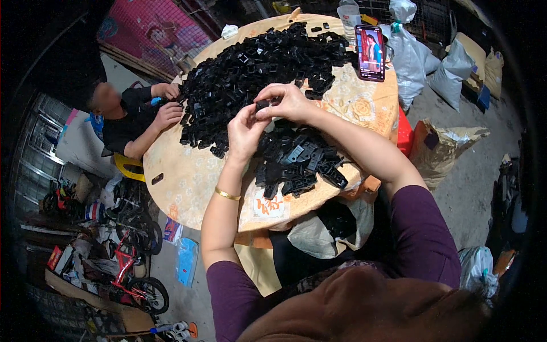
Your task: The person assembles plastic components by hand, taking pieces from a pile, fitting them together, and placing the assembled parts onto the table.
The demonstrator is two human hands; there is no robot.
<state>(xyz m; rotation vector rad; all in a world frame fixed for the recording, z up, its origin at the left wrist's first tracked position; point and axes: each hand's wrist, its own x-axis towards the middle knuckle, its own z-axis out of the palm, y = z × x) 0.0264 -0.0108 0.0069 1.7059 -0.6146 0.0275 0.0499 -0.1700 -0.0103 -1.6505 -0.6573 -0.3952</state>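
Between my two hands, over the middle of the table, is a small black plastic part [262, 105]. My left hand [245, 134] pinches it from the left, and my right hand [285, 102] grips it from the right with thumb and fingers. Fingers partly cover the part, so its exact shape is hidden. Behind my hands spreads a large heap of black plastic pieces [239, 68]. A smaller pile of black parts [299, 157] lies nearer me, below my right wrist.
The round table [171, 194] has a patterned yellow cloth. A phone [370, 54] stands at its right beside a clear bottle [348, 17]. At the left, a co-worker's hands [168, 114] touch the heap's edge. A sack [307, 233] hangs open below the near edge; a red bicycle [122, 265] stands left.
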